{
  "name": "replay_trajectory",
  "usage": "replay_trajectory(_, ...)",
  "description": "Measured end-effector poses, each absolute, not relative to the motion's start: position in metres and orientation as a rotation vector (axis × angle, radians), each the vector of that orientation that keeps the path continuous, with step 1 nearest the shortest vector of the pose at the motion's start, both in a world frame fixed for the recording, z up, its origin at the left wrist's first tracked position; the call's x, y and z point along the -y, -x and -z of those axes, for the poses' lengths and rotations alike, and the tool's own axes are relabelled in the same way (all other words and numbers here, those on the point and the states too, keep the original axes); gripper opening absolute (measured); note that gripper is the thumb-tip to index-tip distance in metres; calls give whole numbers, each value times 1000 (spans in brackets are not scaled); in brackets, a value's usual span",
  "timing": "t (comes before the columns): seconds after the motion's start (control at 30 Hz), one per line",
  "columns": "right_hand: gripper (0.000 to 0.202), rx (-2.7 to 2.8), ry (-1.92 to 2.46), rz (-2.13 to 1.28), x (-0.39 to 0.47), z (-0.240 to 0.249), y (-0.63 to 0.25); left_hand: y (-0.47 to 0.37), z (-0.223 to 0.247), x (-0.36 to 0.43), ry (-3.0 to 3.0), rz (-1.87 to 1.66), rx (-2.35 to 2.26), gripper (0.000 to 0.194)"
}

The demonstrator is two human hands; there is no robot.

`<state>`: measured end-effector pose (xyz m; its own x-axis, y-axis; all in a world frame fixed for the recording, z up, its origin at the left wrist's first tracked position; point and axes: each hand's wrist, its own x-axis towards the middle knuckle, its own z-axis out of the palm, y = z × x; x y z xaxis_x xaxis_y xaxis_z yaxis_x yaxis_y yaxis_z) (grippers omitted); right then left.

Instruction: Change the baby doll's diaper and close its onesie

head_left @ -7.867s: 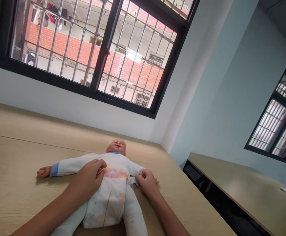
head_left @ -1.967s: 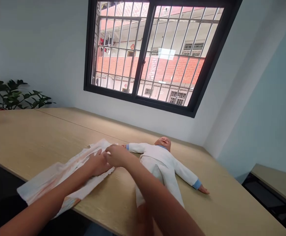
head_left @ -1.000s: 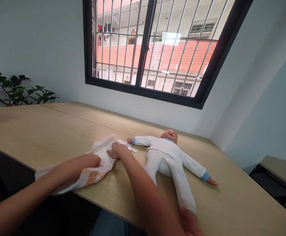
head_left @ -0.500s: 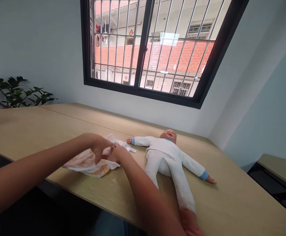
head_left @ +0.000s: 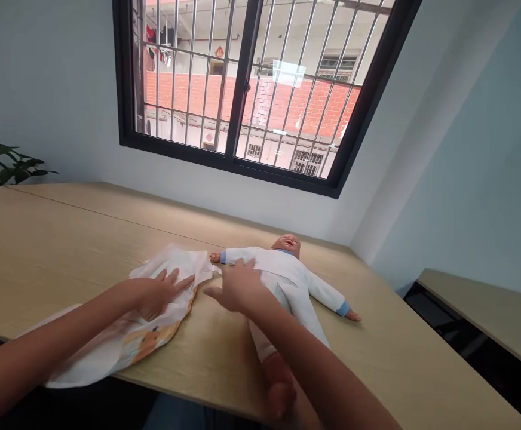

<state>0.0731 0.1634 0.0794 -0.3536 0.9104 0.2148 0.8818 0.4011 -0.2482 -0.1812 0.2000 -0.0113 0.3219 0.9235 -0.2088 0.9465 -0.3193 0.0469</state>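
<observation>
Right hand point(head_left: 241, 286) moved off the diaper point(head_left: 153, 340) toward the doll point(head_left: 287, 272), fingers splayed, left hand point(head_left: 158, 294) fingers spread on the diaper, which lies across the table point(head_left: 215, 352) edge beside the doll

Counted up, there is one left hand point(head_left: 157, 295), one right hand point(head_left: 240, 286), one doll point(head_left: 285, 270) and one diaper point(head_left: 171, 318). Around them are two benches point(head_left: 85, 245), one black-framed window point(head_left: 242, 89) and one plant point(head_left: 12, 167).
</observation>
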Motion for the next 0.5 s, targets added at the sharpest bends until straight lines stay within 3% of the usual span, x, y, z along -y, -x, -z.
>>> replay_trajectory(0.1, 94, 2280, 1898, 63, -125, -80, -118, 162, 8, -196, -2359, 221, -1702, 129)
replay_trajectory(0.33, 134, 2033, 2315, -88, -87, -57, -186, 119, -6, -173, -2484, 211, -1611, 121)
replay_trajectory(0.4, 136, 2014, 2297, -141, -84, -49, -199, 112, -8, -167, -2513, 201, -1529, 122)
replay_trajectory(0.5, 122, 2036, 2198, -177, -86, -41, -216, 106, -8, -161, -2514, 131, -1486, 122)
